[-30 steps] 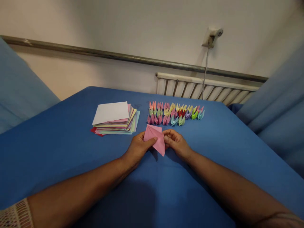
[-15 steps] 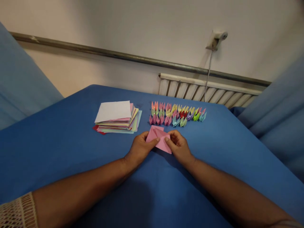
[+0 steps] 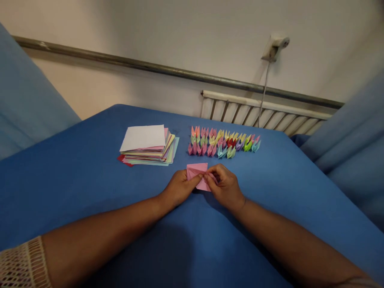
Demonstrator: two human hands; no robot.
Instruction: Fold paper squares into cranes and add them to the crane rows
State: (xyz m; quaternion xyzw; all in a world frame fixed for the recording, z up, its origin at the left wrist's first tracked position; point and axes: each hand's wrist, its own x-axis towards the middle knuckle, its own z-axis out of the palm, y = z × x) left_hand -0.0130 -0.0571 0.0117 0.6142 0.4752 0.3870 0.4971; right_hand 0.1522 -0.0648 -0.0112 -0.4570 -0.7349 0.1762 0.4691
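A partly folded piece of pink origami paper is held between my two hands, just above the blue cloth. My left hand pinches its left side, thumb on top and the other fingers hidden behind. On the right, my right hand grips the paper, its thumb and forefinger closed near the middle fold. Beyond the hands stand rows of small folded paper cranes in pink, yellow, green, red and blue. To the left lies a stack of coloured paper sheets with a white one on top.
A blue cloth covers the table. Behind it, a metal rail runs along the wall above a white radiator. A wall socket has a hanging cord. Blue curtains hang at both sides.
My right thumb and forefinger have moved left to the middle of the pink paper, folding its right part over. The left hand keeps its hold. The view has shifted slightly.
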